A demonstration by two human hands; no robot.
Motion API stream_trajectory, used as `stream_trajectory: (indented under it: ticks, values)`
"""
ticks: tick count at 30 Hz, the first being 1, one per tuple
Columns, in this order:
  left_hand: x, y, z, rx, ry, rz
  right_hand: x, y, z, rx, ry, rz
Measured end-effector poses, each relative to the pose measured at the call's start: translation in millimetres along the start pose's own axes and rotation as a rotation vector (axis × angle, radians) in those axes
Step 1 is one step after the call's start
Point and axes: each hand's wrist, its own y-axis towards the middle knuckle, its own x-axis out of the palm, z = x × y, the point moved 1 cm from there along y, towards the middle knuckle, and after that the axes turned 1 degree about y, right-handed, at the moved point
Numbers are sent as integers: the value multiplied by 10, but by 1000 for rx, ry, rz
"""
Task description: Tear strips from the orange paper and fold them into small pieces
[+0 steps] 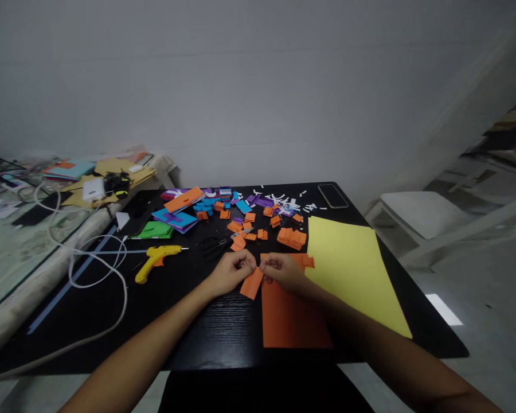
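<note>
Orange paper strip (251, 284): a small piece held between both hands just above the table, its free end tilted down toward the person; the grip is at its upper edge.

Left hand (233, 271): forearm reaches in from the lower left; wrist straight, fingers curled inward, fingertips pinched on the strip's upper left corner.

Right hand (284, 269): forearm enters from the lower right; knuckles up, fingers bent and closed on the strip's upper right edge; its fingertips sit almost against those of the left hand.

Orange sheet (292, 321): flat on the black table (198, 338), directly beneath the right hand and wrist.

Yellow sheet (352, 269): just to the right of the right hand, its edge meeting the orange sheet.

Stack of orange pieces (291, 237): just beyond the right hand.

Scissors (215, 246): dark, just beyond the left hand.

Glue gun (155, 261): yellow, to the left of the left hand, nozzle pointing toward it.

White cable (112, 269): looped farther left of the glue gun.

Paper scraps (241, 209): orange, blue and purple, scattered well beyond both hands.

Phone (332, 195): at the far table edge, beyond the right hand.
</note>
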Motion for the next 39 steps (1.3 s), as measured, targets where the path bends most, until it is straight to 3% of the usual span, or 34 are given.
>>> stream_trajectory:
  ticks: [15,23,29,34,39]
  values:
    - [-101,48,17,-20,-17,91,-23,-8,22,-9,49,68]
    - [-34,-1,16,-29,-28,42,15,1,79,-44,74,19]
    - [22,-30,49,-7,8,-68,56,-6,144,-58,-6,28]
    - [-89,8,50,5,28,-78,31,-19,111,-84,-58,56]
    - [-183,49,3,-67,-103,-49,-62,-8,15,-77,-20,106]
